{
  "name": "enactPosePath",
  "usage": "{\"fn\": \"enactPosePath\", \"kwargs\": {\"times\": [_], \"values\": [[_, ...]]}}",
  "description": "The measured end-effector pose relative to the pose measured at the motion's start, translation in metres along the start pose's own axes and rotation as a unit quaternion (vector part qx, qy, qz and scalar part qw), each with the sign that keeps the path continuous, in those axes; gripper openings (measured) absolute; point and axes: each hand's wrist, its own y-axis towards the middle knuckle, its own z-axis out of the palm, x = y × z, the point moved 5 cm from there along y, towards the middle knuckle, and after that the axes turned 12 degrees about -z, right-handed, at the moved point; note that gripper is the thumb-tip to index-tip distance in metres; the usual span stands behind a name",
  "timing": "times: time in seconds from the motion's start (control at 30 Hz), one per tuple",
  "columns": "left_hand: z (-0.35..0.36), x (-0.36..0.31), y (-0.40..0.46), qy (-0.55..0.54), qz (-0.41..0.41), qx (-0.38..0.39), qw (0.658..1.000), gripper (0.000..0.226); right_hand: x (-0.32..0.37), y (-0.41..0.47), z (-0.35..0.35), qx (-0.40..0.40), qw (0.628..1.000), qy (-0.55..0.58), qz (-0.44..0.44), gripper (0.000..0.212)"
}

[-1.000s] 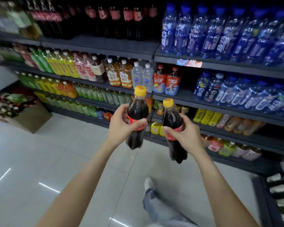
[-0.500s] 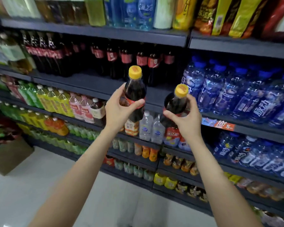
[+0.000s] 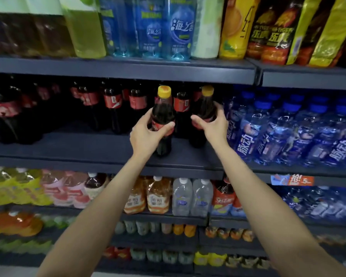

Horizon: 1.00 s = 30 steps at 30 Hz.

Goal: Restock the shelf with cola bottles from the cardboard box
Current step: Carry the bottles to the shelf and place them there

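**Colleague:** Where have you got those two?

**Me:** My left hand (image 3: 148, 134) is wrapped round one cola bottle (image 3: 162, 116) at its red label, and its base is just over the front of the cola shelf (image 3: 88, 150). My right hand (image 3: 213, 124) grips the second cola bottle (image 3: 203, 114) at about three o'clock from the first, further in.

**Colleague:** What might go wrong?

**Me:** The red-labelled colas in the back row (image 3: 112, 108) stand close behind, at twelve o'clock. If I push in too fast, I'd judge I could knock one over and start a chain.

**Colleague:** And on the right?

**Me:** The blue water bottles (image 3: 268, 134) sit tight against my right knuckles. Opening that hand wide could nudge them.

**Colleague:** Anything else?

**Me:** The left bottle is near the shelf lip. Letting go before it stands flat could tip it off. I can't see the cardboard box from here.
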Motion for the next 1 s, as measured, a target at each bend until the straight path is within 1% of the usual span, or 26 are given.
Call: {"fn": "enactPosePath", "kwargs": {"times": [0.1,0.2,0.23,0.3,0.37,0.47,0.57,0.63,0.7,0.77,0.83,0.9,0.93,0.97,1.0], "values": [[0.011,0.002,0.014,0.012,0.001,0.026,1.0,0.056,-0.01,0.029,0.018,-0.021,1.0,-0.003,0.018,0.081],[0.022,0.002,0.023,0.016,0.0,0.034,0.999,0.059,-0.02,0.048,0.028,-0.005,0.999,-0.025,0.029,0.076],[0.025,0.002,0.025,0.02,-0.004,0.033,0.999,0.062,-0.025,0.048,0.031,0.004,0.999,-0.038,0.026,0.08],[0.028,0.006,0.029,0.029,-0.001,0.031,0.999,0.072,-0.037,0.038,0.036,0.025,0.998,-0.047,0.016,0.095],[0.033,0.015,0.033,0.041,0.016,0.052,0.998,0.083,-0.054,0.022,0.038,0.039,0.997,-0.056,0.025,0.104],[0.037,0.032,0.033,0.079,0.038,0.096,0.992,0.094,-0.066,0.008,0.041,0.041,0.996,-0.074,0.043,0.101],[0.04,0.046,0.031,0.134,0.053,0.113,0.983,0.099,-0.068,0.009,0.045,0.016,0.99,-0.119,0.068,0.097],[0.042,0.05,0.033,0.126,0.054,0.114,0.984,0.098,-0.067,0.013,0.05,0.014,0.987,-0.141,0.079,0.096],[0.045,0.05,0.035,0.107,0.052,0.114,0.986,0.098,-0.067,0.018,0.054,0.044,0.987,-0.127,0.091,0.096],[0.054,0.047,0.034,0.094,0.055,0.118,0.987,0.097,-0.067,0.021,0.05,0.066,0.989,-0.09,0.097,0.088],[0.068,0.039,0.029,0.093,0.056,0.129,0.986,0.097,-0.056,0.017,0.032,0.038,0.994,-0.062,0.076,0.068],[0.086,0.031,0.024,0.097,0.055,0.145,0.983,0.097,-0.04,0.0,0.01,-0.004,0.999,-0.025,0.029,0.046],[0.096,0.027,0.022,0.098,0.055,0.151,0.982,0.096,-0.031,-0.012,0.002,-0.008,1.0,-0.001,0.009,0.04],[0.105,0.023,0.02,0.098,0.055,0.156,0.981,0.096,-0.022,-0.025,-0.003,0.002,1.0,0.02,0.001,0.039],[0.114,0.018,0.017,0.093,0.056,0.159,0.981,0.094,-0.017,-0.035,-0.006,0.018,0.999,0.036,0.005,0.043]]}}
